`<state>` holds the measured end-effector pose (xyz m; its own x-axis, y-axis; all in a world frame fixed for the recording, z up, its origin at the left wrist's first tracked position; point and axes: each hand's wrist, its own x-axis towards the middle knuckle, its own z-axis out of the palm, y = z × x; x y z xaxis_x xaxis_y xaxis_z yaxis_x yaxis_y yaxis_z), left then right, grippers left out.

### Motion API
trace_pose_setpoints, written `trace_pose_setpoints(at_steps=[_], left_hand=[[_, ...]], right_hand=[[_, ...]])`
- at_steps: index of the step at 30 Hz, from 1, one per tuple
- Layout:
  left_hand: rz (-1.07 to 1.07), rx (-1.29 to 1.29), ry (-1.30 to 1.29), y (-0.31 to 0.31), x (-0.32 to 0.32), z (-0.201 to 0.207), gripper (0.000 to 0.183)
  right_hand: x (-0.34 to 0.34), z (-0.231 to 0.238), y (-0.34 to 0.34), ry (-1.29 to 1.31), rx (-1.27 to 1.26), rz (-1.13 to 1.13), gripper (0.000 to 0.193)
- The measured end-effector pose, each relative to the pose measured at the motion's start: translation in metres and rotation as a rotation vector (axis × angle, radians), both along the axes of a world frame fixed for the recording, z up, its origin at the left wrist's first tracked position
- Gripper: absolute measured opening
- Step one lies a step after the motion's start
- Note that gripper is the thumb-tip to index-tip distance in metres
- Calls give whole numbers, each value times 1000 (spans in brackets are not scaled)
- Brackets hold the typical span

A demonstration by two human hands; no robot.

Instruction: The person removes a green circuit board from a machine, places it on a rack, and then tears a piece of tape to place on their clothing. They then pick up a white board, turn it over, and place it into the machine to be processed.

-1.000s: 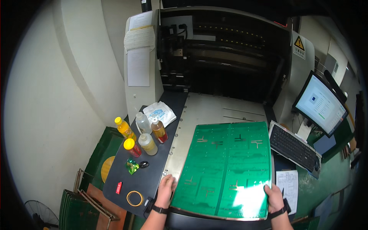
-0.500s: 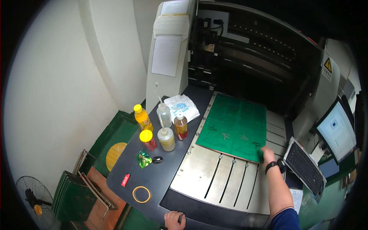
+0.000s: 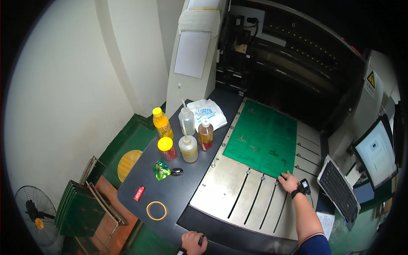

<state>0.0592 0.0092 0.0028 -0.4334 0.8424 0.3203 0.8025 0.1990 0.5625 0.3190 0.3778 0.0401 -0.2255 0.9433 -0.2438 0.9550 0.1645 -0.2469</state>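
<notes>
A flat green board (image 3: 265,136) with dark marks lies on the metal machine bed. At its near right corner is my right hand (image 3: 289,182), fingers apart and fingertips by the board's edge. They hold nothing that I can see. A black strap with a small device circles that wrist. My left hand (image 3: 193,243) rests low in the view at the front edge of the dark side table (image 3: 170,199). Its fingers are curled together, with a small black patch between them that I cannot make out.
On the side table stand squeeze bottles (image 3: 188,149), drink bottles (image 3: 162,123), a yellow-lidded red jar (image 3: 167,148) and a tape ring (image 3: 157,211). The machine's dark gantry (image 3: 289,68) spans the back. At right are a keyboard (image 3: 338,187) and monitor (image 3: 376,146).
My right hand has shifted left and nearer along the board's corner, its fingers now more spread. The whole view has turned slightly. My left hand stays at the table edge.
</notes>
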Motion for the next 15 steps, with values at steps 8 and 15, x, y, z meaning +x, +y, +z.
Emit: trace_pose_setpoints(at_steps=[8,15], left_hand=[[-76,-26,12,2,2,7,12],[-310,-93,15,12,12,4,6]], right_hand=[[25,-60,-137,69,413,-21,45],[44,-26,-264,156,275,90,44]])
